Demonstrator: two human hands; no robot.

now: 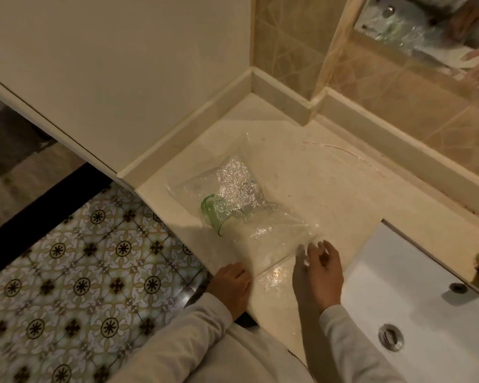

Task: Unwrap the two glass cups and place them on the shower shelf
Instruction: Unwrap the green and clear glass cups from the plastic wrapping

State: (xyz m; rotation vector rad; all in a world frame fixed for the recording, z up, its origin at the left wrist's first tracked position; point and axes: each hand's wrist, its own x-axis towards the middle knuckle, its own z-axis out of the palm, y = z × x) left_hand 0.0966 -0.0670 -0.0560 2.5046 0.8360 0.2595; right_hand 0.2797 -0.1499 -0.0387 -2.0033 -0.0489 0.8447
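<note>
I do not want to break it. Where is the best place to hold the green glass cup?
The green glass cup lies on its side on the counter, mouth toward the front edge. Probably grip across its round wall from above, fingers clear of the thin rim and the plastic wrap.

A cream marble counter fills the corner, edged by a low matching upstand. A plain cream wall rises at left; beige diagonal wall tiles and a mirror stand behind. A white sink sits at right. The floor carries ornate patterned tiles under dim, warm light.
</note>
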